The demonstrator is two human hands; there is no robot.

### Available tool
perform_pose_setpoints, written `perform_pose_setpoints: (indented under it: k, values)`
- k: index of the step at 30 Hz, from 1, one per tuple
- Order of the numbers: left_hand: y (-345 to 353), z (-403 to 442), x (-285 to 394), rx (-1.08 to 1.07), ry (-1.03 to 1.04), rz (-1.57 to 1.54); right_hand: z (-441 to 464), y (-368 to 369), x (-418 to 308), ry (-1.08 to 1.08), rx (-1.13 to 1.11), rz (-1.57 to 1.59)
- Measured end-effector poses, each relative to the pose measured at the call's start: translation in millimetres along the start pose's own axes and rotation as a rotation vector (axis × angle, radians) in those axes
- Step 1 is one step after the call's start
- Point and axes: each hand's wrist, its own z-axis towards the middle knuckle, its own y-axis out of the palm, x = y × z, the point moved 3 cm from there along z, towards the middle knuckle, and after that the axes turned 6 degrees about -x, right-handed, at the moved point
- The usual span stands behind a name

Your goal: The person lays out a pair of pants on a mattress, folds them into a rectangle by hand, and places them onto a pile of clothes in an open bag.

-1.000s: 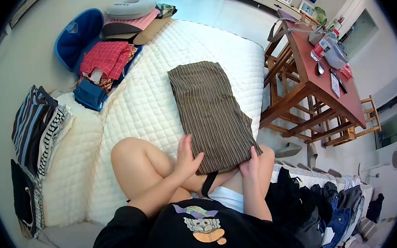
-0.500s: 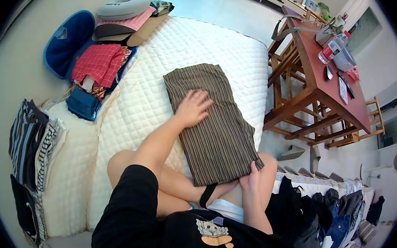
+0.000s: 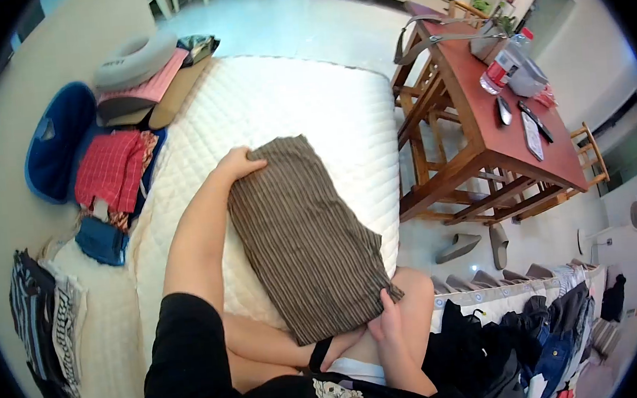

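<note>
A pair of brown striped pants (image 3: 303, 237), folded flat in half, lies across the white quilted mattress (image 3: 287, 89) and my crossed legs. My left hand (image 3: 241, 164) grips the far left corner of the cloth, with the thumb on top and the fingers tucked underneath. At the near right corner, my right hand (image 3: 386, 319) pinches the edge between thumb and fingers beside my knee. The fingers under the cloth are hidden on both sides.
To the left are an open blue case (image 3: 63, 140) with a red checked garment (image 3: 110, 170), a blue pouch (image 3: 102, 241) and stacked clothes (image 3: 35, 311). A grey neck pillow (image 3: 135, 61) sits behind. On the right stand a wooden table (image 3: 478, 141) and a clothes pile (image 3: 509, 341).
My left hand has gone from lying flat on the pants to gripping their far left corner. The far end has shifted nearer and left. My right hand keeps its corner. The view has turned.
</note>
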Motion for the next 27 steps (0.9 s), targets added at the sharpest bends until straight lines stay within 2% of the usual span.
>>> perform_pose_setpoints:
  k: [2, 4, 6, 7, 9, 11, 14, 16, 18, 22, 24, 26, 27]
  values:
    - [-3, 0, -10, -0.009, 0.004, -0.123, 0, -4, 5, 0.051, -0.005, 0.036]
    - [8, 4, -31, -0.166, -0.082, -0.298, 11, -15, 12, 0.092, -0.053, 0.119]
    - [27, 8, -53, -0.262, -0.039, -0.631, 12, -12, 9, 0.108, -0.102, 0.125]
    - [13, -35, -24, -0.200, -0.072, -0.833, 13, -6, 5, 0.126, -0.126, 0.122]
    - [17, -41, -45, -0.187, 0.055, -1.127, 15, 0, -10, 0.149, -0.102, 0.081]
    - [1, -75, -47, -0.090, 0.125, -1.172, 19, -2, -26, 0.153, -0.073, 0.035]
    - [-25, -139, -55, 0.132, 0.188, -1.111, -15, 78, -90, 0.122, 0.007, -0.204]
    - [-40, -177, -63, 0.193, 0.214, -1.100, 39, 49, -91, 0.143, -0.166, -0.219]
    - [-51, -223, -63, 0.240, 0.244, -1.119, 65, 61, -105, 0.046, -0.313, -0.306]
    - [-42, -272, -79, 0.292, 0.336, -1.157, 108, 98, -125, 0.061, -0.363, -0.362]
    - [-13, -252, -122, 0.359, 0.207, -1.006, 140, 96, -113, -0.010, -0.352, -0.479]
    - [35, -231, -170, 0.383, -0.069, -0.945, 188, 51, -77, 0.025, -0.271, -0.352]
    - [59, -215, -198, 0.406, -0.171, -0.822, 143, 66, -76, 0.170, -0.145, -0.406]
